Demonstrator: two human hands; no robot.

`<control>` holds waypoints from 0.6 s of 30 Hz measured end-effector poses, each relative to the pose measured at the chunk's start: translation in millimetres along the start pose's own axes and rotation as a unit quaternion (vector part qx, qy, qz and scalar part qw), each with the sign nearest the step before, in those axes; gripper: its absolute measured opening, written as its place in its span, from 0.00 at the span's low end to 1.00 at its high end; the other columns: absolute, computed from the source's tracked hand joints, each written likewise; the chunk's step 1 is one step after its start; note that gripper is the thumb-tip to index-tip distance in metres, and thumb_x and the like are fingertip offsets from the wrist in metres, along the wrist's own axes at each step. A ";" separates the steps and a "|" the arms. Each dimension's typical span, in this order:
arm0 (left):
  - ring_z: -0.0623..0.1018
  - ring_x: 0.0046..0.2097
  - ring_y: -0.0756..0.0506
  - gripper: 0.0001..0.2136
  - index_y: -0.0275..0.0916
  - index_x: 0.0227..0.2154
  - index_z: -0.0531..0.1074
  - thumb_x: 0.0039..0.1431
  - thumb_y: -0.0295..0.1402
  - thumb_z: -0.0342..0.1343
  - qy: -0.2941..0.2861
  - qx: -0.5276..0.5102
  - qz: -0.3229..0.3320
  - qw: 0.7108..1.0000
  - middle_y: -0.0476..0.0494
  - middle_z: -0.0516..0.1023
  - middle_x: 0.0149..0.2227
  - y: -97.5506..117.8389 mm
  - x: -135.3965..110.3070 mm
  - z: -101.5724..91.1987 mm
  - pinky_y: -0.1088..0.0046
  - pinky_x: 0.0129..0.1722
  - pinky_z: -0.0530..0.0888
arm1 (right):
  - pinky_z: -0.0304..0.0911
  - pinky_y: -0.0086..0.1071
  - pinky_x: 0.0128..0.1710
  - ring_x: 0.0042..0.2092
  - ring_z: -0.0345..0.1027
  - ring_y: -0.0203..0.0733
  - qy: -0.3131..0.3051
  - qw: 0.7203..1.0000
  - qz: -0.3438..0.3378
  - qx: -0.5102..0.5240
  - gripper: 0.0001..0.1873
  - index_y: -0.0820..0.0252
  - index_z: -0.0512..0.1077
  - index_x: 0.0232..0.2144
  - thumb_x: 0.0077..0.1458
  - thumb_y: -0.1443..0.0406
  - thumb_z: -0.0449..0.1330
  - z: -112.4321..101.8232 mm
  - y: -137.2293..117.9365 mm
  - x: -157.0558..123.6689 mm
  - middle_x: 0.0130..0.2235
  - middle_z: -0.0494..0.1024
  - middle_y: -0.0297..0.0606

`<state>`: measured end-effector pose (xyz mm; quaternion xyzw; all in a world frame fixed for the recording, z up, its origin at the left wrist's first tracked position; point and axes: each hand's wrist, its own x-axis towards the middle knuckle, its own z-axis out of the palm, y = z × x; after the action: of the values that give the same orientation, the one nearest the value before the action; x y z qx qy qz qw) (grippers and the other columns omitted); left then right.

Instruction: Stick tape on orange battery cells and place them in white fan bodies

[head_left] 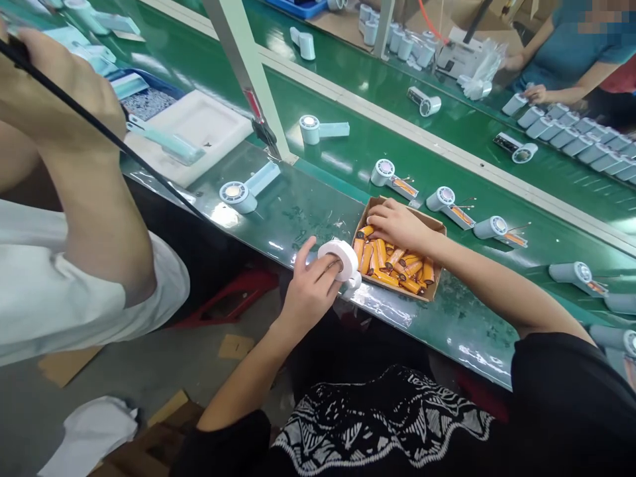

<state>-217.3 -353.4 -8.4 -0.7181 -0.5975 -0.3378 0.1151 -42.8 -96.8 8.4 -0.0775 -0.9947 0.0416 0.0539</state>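
Note:
My left hand (311, 291) is at the bench's front edge, its fingers through the core of a white roll of tape (349, 255) and its index finger raised. A small white rounded piece (352, 283) shows just below the roll. My right hand (400, 226) reaches over the far rim into an open cardboard box (431, 291). Loose orange wrapped batteries (382, 255) fill this box. The right fingers are curled down on a battery (365, 232) at the box's left back corner; their tips are partly hidden.
A fan body (238, 197) lies on the bench to the left. Several more, some with wired batteries (461, 216), lie on the green conveyor (342, 159). A metal post (248, 79) stands ahead. A co-worker's arm (84, 152) is at left; another person (571, 59) works across the line.

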 end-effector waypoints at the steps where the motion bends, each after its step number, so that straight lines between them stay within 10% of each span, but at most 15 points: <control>1: 0.78 0.63 0.34 0.12 0.37 0.49 0.79 0.67 0.20 0.57 -0.008 0.010 -0.005 1.000 0.40 0.84 0.49 -0.2 -1.3 -0.1 0.36 0.72 0.68 | 0.66 0.47 0.55 0.51 0.71 0.55 0.015 0.999 0.010 0.034 0.14 0.62 0.79 0.49 0.72 0.59 0.58 -2.1 -1.6 -1.4 0.52 0.81 0.51; 7: 0.56 0.77 0.25 0.19 0.38 0.54 0.80 0.67 0.17 0.54 -0.028 0.050 0.010 0.998 0.37 0.83 0.51 -2.9 -4.5 -6.3 0.43 0.68 0.76 | 0.71 0.36 0.43 0.38 0.77 0.43 0.163 0.930 0.168 0.283 0.23 0.57 0.79 0.59 0.72 0.51 0.59 -34.4 -60.2 -38.9 0.40 0.85 0.38; 18: 0.52 0.79 0.26 0.16 0.35 0.52 0.81 0.68 0.17 0.55 -0.049 0.085 0.056 0.994 0.36 0.82 0.52 27.8 23.1 -5.0 0.52 0.63 0.81 | 0.72 0.33 0.40 0.37 0.80 0.44 0.183 0.887 0.266 0.331 0.17 0.56 0.85 0.43 0.70 0.53 0.61 -22.9 -121.9 -77.3 0.39 0.87 0.39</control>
<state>-191.6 -345.5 16.4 -0.7534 -0.5882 -0.2434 0.1648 17.4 -227.3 34.4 -0.3232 -0.8377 0.3661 0.2443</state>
